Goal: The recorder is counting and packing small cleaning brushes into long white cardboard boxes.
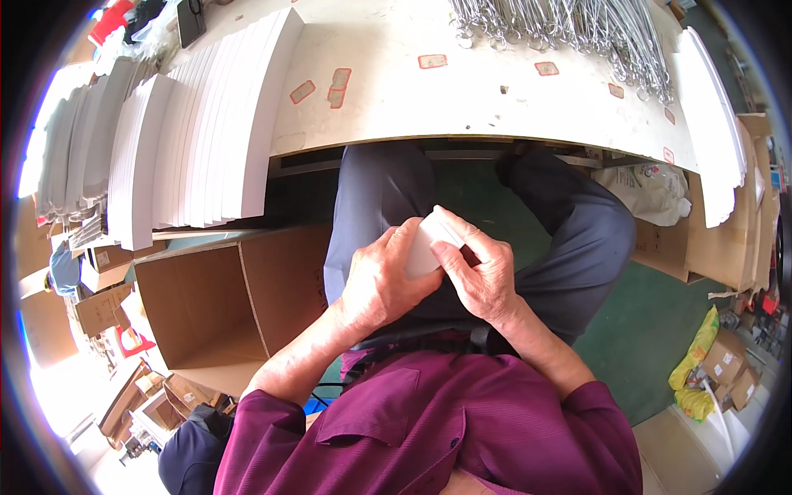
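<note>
Over my lap, both hands are closed around a white piece of card or slim white box (421,251); its lower part is hidden by my fingers. My left hand (379,271) wraps its left side and underside. On the other side, my right hand (485,274) grips the upper right edge, with the thumb pressed on the white face. Rows of long flat white boxes or folded cards (210,124) stand at the left of the table, beyond my left hand.
The pale worktable (371,91) has its front edge just past my knees. Many metal wires with ring ends (569,33) lie at its back right. More white card pieces (714,124) are at the right. An open cardboard box (202,309) stands left of my leg.
</note>
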Motion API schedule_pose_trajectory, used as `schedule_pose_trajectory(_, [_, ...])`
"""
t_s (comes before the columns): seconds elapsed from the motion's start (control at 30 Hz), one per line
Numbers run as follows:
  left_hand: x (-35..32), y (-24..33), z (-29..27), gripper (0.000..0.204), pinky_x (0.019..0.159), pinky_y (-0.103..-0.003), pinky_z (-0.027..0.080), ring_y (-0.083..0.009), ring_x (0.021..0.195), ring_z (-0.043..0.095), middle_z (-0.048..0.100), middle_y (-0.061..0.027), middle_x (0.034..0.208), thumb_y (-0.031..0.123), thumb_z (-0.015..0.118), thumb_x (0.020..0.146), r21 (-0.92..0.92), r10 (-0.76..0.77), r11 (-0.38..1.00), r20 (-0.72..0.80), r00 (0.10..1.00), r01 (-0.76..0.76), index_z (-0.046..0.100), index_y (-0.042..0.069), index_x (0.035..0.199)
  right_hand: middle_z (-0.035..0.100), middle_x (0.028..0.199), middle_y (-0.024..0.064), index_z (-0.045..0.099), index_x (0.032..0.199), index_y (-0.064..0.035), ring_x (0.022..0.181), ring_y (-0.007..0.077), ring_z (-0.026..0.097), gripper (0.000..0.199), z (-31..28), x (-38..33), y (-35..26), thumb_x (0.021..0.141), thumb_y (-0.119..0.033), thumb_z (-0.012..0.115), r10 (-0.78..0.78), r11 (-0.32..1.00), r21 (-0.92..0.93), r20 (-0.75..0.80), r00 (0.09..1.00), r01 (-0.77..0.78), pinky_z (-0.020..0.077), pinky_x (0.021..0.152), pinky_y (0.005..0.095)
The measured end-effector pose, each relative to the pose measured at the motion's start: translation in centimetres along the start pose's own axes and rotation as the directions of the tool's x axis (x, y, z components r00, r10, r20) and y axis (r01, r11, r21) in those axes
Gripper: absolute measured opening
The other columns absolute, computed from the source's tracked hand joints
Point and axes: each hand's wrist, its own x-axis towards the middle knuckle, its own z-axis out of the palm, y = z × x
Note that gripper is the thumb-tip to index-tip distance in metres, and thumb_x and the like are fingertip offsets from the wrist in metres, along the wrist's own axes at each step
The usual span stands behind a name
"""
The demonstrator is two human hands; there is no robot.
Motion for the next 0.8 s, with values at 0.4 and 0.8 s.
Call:
schedule_pose_trajectory(0.4, [-0.9,-0.4,-2.1,0.053,0.076,-0.049,0.058,-0.0431,0.091,0.071,0.07,-0.0251,0.095,0.027,0.081,0.084,-0.135,-0.015,0.991,-0.042,0.999,0.009,0.059,0.0,0.123,0.073,0.115,0.0113,0.06,0.139,0.0046,0.094,0.0125,0.069,0.041,0.8,0.9,-1.3,0.098,0.0,0.064,0.136,0.983,0.121,0.026,0.99,-0.138,0.056,0.08,0.0267])
schedule_pose_trajectory(0.8, [-2.2,-4.2,-19.8,0.028,0.078,-0.045,0.056,-0.0429,0.093,0.069,0.07,-0.0232,0.101,0.019,0.077,0.089,0.419,-0.176,0.848,-0.357,0.917,0.325,0.07,0.003,0.111,0.073,0.1,0.0119,0.07,0.111,0.0015,0.083,0.019,0.071,0.016,-3.0,12.0,-0.5,0.1,-0.009,0.065,-0.379,0.816,-0.494,-0.061,0.924,0.302,0.0565,0.075,0.0301])
